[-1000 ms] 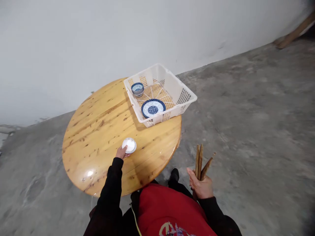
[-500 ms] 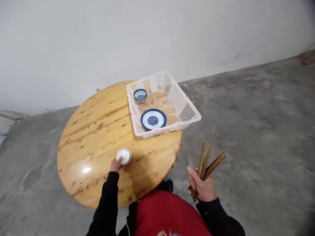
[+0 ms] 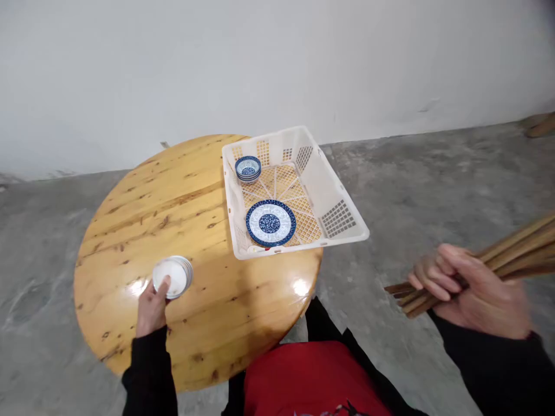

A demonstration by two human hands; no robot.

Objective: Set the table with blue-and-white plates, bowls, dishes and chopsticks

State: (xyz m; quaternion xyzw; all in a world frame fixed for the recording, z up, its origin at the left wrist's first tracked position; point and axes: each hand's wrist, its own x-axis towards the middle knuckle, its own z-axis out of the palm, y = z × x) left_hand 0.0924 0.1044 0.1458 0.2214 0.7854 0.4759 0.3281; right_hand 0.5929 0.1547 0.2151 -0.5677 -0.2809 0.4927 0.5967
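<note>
Right hand: closed around sticks, right of basket
Sticks' axis: sideways, longer end away from basket
Left hand: pinching dishes, left of basket

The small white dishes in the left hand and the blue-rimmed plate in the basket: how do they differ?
The white dishes look mostly plain, while the blue-rimmed plate is patterned in blue and white. The white dishes are smaller across than the blue-rimmed plate. The left hand grips the white dishes; the blue-rimmed plate lies in the basket. Both are round.
</note>
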